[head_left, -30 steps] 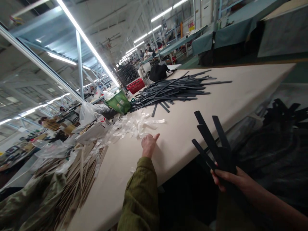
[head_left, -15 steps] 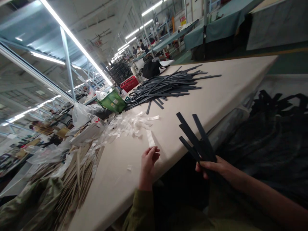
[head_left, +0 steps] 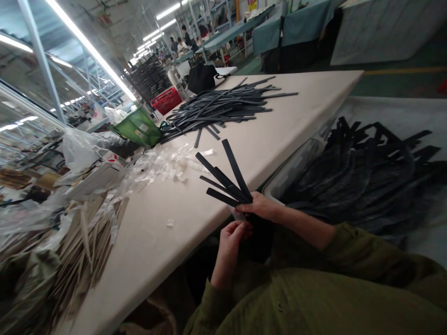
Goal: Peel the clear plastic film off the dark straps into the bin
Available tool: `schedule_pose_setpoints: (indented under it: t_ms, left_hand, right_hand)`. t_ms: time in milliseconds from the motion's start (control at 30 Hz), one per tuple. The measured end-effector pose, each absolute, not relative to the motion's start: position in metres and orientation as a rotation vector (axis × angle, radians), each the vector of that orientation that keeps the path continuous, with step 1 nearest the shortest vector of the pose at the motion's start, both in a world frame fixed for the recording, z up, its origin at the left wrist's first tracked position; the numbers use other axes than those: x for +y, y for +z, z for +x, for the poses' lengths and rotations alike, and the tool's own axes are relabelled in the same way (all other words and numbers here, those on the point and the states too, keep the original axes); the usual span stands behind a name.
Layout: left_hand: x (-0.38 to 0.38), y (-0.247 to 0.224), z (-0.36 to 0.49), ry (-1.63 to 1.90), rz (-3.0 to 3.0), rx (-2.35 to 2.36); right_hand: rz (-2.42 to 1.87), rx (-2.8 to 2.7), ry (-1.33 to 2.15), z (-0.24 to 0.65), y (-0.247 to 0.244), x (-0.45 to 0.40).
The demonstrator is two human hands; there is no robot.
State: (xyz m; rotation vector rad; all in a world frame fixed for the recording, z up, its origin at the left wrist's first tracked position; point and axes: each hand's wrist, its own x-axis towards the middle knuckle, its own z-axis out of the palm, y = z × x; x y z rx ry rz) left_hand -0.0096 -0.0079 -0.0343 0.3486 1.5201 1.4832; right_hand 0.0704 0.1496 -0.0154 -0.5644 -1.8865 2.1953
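A fanned bundle of dark fabric strips (head_left: 230,179) is gripped in my right hand (head_left: 260,207), with the upper ends spread over the table's front edge. Just below it, my left hand (head_left: 235,232) pinches a translucent white strip (head_left: 239,215), which lies against the bundle beneath my right fingers. The lower ends of the dark strips merge with the shadow in front of me. Across the table, a pile of similar dark strips (head_left: 220,107) lies near the back, and crumpled white strips (head_left: 171,160) are strewn in front of it.
The pale table (head_left: 164,256) runs diagonally. At its left lie brown strips (head_left: 87,237) and plastic bags (head_left: 78,151). A green basket (head_left: 138,128), a red basket (head_left: 165,100) and a black bag (head_left: 202,78) stand behind. To the right, a pale bin (head_left: 377,104) holds dark strips.
My left hand has drawn the white strip away from the table and up to the bundle. My right hand has brought the dark strips leftward, and the camera view has shifted right.
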Motion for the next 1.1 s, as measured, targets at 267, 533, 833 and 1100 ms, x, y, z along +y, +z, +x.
schedule_pose_setpoints:
  t_ms: [267, 533, 833, 1100]
  left_hand:
    - [0.004, -0.034, -0.025, 1.418, 0.478, 1.571]
    - [0.02, -0.026, -0.03, 1.758, 0.024, 1.279]
    - [0.03, -0.007, -0.038, 1.782, -0.132, 1.135]
    - [0.022, -0.011, -0.037, 1.694, -0.018, 1.211]
  right_hand:
    - [-0.535, -2.062, 1.926, 0.077, -0.006, 0.148]
    - [-0.697, -2.016, 1.877, 0.131, 0.011, 0.153]
    - [-0.829, -2.141, 1.961, 0.173, 0.005, 0.135]
    - [-0.819, -2.334, 1.572, 0.161, 0.006, 0.136]
